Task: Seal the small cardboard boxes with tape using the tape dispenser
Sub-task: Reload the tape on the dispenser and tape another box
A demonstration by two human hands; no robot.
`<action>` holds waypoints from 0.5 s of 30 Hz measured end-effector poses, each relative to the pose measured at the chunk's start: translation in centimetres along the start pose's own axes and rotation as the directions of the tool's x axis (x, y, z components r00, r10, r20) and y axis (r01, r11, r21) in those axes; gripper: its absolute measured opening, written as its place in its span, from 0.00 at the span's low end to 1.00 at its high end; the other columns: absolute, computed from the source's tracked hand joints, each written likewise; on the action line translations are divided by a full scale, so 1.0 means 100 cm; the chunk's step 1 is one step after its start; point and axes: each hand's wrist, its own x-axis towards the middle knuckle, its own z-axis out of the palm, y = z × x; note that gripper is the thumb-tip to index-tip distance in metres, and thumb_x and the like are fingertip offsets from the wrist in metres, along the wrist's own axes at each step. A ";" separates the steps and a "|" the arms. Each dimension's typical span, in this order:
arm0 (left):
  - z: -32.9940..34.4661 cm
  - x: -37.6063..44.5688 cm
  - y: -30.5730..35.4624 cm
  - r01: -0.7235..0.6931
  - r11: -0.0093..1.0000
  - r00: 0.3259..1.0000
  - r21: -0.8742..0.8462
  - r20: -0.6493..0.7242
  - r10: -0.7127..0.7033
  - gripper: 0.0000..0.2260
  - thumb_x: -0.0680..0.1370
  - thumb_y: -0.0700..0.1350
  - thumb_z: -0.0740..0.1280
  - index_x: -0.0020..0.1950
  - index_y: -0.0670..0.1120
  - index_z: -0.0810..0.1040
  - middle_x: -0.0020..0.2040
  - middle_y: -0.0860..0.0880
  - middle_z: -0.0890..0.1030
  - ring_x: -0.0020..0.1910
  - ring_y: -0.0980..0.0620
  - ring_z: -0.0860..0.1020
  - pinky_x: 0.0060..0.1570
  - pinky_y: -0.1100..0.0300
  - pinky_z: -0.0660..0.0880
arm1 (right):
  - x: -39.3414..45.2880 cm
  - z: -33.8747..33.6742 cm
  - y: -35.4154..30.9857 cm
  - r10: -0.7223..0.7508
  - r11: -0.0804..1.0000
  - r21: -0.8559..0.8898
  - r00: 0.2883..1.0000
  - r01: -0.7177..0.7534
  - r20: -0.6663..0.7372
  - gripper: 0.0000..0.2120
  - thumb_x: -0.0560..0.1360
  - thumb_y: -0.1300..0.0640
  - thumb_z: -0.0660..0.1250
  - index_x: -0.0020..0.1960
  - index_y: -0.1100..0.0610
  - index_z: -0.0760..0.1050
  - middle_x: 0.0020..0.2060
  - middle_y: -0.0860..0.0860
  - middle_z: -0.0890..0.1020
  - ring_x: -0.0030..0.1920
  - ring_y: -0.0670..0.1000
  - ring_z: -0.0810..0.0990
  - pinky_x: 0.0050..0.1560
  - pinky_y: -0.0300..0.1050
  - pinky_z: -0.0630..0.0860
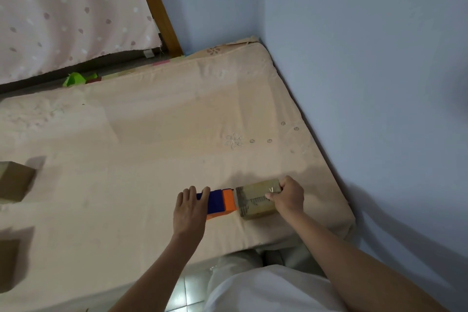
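Two hands work near the front edge of a wide mattress [157, 134] covered in a pale peach sheet, which serves as the work surface, probably because it gives room to spread the boxes out. Well away to the left of the left hand [188, 210], at the picture's edge, lie two more cardboard boxes [15, 182], likely set aside either as finished or as waiting; which, I cannot tell. Between the hands sit the task's things, side by side. The box [255, 199] in work lies just under the right hand [287, 196], whose fingers curl over its far right end and grip it, seemingly to keep it from sliding on the soft bedding while tape is drawn across. A glossy strip along its top suggests tape already laid there. Touching or almost touching the box's left end is the blue and orange tape dispenser [220, 201], beneath the left hand's fingertips; that hand lies flat on it, fingers straight and spread, pressing rather than clutching, perhaps to steady it or push it along.
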 end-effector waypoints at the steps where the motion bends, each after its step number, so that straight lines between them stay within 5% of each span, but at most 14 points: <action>1: 0.000 0.000 0.001 -0.010 1.000 1.000 0.012 0.017 0.010 0.31 0.69 0.44 0.75 0.68 0.50 0.65 0.58 0.45 0.72 0.55 0.46 0.71 0.59 0.54 0.68 | 0.000 0.000 0.000 -0.002 1.000 -0.008 1.000 0.002 0.003 0.18 0.66 0.58 0.81 0.43 0.57 0.71 0.44 0.54 0.80 0.44 0.53 0.78 0.34 0.41 0.66; 5: -0.004 0.001 0.013 -0.035 0.998 0.997 0.057 0.067 0.031 0.32 0.69 0.43 0.74 0.68 0.49 0.63 0.59 0.44 0.71 0.57 0.45 0.69 0.61 0.53 0.66 | -0.007 0.000 -0.003 -0.035 0.995 -0.089 0.999 0.038 0.032 0.18 0.70 0.56 0.78 0.52 0.59 0.72 0.50 0.55 0.78 0.52 0.56 0.78 0.45 0.45 0.76; 8: -0.002 0.001 0.014 -0.025 0.998 0.996 0.055 0.082 0.020 0.32 0.70 0.44 0.74 0.69 0.49 0.60 0.61 0.43 0.70 0.59 0.45 0.68 0.63 0.53 0.65 | -0.021 0.001 -0.006 -0.225 0.936 -0.281 0.974 0.212 -0.016 0.24 0.73 0.56 0.75 0.64 0.61 0.70 0.61 0.57 0.72 0.63 0.57 0.72 0.57 0.51 0.79; 11: -0.003 0.001 0.015 -0.021 0.998 0.996 0.054 0.085 0.017 0.32 0.70 0.44 0.73 0.69 0.49 0.60 0.61 0.43 0.70 0.59 0.45 0.68 0.62 0.53 0.65 | -0.032 0.009 -0.010 -0.492 0.774 -0.410 0.866 0.482 0.088 0.17 0.76 0.57 0.71 0.62 0.59 0.73 0.60 0.56 0.74 0.60 0.55 0.74 0.55 0.49 0.79; 15: -0.002 0.001 0.017 -0.007 0.999 0.996 0.047 0.092 0.003 0.32 0.71 0.44 0.73 0.69 0.49 0.60 0.61 0.43 0.70 0.59 0.45 0.68 0.63 0.53 0.65 | -0.038 0.023 -0.020 -0.376 0.813 -0.383 0.897 0.439 0.230 0.14 0.81 0.46 0.63 0.56 0.57 0.74 0.52 0.53 0.79 0.51 0.53 0.78 0.44 0.44 0.70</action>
